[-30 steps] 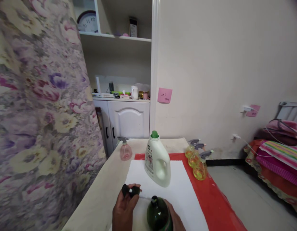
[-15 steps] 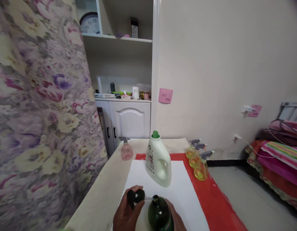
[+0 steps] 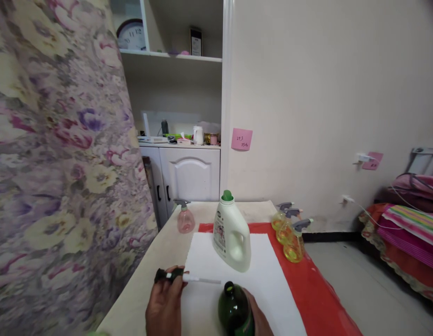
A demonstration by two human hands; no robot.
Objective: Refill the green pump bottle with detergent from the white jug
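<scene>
Sideways, the black pump dispenser (image 3: 191, 278) sits nearly level, pinched in the left hand (image 3: 163, 301), its dip tube (image 3: 209, 281) pointing right toward the mouth of the green bottle (image 3: 233, 305), which the right hand (image 3: 260, 317) clasps neck-up. Beyond, a pale detergent jug (image 3: 227, 233) stands on white paper (image 3: 202, 256), between a pink spray bottle (image 3: 186, 221) and three yellow ones (image 3: 292, 252).

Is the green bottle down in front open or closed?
Open: the green bottle shows a bare neck, and the left hand holds the dark pump, its tube out of the bottle.
</scene>
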